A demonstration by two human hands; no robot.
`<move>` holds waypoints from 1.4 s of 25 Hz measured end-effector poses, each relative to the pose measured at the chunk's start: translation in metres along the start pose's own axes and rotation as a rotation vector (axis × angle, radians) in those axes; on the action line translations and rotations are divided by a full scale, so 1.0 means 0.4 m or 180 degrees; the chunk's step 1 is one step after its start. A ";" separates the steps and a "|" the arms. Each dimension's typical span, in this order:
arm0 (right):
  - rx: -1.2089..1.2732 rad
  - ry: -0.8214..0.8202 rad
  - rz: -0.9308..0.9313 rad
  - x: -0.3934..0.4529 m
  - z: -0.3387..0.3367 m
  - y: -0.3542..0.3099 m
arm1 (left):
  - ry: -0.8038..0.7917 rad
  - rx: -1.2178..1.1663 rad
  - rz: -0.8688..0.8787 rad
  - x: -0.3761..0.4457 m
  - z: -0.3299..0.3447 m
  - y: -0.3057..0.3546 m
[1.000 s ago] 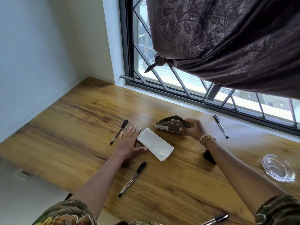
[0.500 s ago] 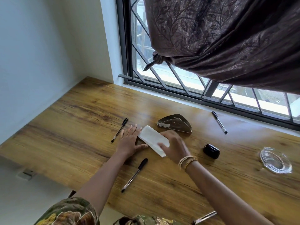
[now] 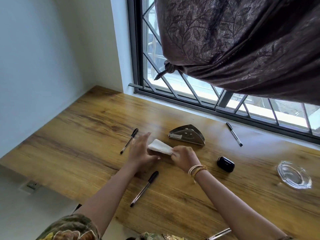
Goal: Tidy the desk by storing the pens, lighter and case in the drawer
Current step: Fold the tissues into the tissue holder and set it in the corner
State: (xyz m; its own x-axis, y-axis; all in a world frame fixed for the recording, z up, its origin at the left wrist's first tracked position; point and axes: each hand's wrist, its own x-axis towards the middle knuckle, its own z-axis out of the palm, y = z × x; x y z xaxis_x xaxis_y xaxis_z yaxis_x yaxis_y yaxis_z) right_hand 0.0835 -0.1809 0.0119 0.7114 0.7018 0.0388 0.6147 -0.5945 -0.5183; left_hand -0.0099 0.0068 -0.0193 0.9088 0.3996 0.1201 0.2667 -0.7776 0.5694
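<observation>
Both hands hold a folded white tissue (image 3: 160, 147) just above the wooden desk (image 3: 86, 135). My right hand (image 3: 184, 155) pinches its right end; my left hand (image 3: 140, 151) supports the left side with fingers spread. Black pens lie on the desk: one left of my left hand (image 3: 129, 140), one below my hands (image 3: 144, 188), one near the window (image 3: 234, 134). A fourth pen (image 3: 219, 233) shows at the bottom edge. A small black case (image 3: 225, 164) sits right of my right hand. No lighter or drawer is visible.
A metal triangular napkin holder (image 3: 187, 137) stands just behind the tissue. A glass ashtray (image 3: 293, 174) rests at the right. A knotted dark curtain (image 3: 233, 45) hangs over the barred window (image 3: 181, 87). A wall socket (image 3: 32, 185) sits below the desk's left edge.
My right hand left the napkin holder, came to the tissue and gripped it. The tissue has been lifted off the desk between both hands; the black case is uncovered.
</observation>
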 end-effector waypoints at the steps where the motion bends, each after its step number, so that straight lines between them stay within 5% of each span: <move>1: 0.0372 -0.0098 0.0128 0.009 -0.026 0.003 | -0.0069 -0.0344 0.0004 0.007 -0.011 0.013; 9: 0.2228 -0.0658 0.0808 0.043 -0.165 0.066 | -0.0680 -0.2294 -0.0333 0.093 -0.076 0.136; 14: 0.1366 0.0389 0.0536 0.065 -0.240 0.093 | -0.0207 -0.2744 -0.0456 0.165 -0.062 0.207; 19: 0.0752 0.1057 0.0329 0.118 -0.301 0.113 | -0.0040 -0.2375 -0.0184 0.263 -0.049 0.247; 35: 0.0250 0.0938 0.0537 0.103 -0.174 0.204 | -0.0182 -0.1060 0.0016 0.259 0.043 0.139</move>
State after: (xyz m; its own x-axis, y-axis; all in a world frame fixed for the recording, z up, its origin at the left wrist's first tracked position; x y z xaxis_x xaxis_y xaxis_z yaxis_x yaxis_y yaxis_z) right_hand 0.1867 -0.2278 0.0308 0.8755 0.4458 0.1862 0.4603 -0.6524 -0.6020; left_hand 0.1048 -0.0036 0.0108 0.9288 0.3611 0.0831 0.1514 -0.5745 0.8044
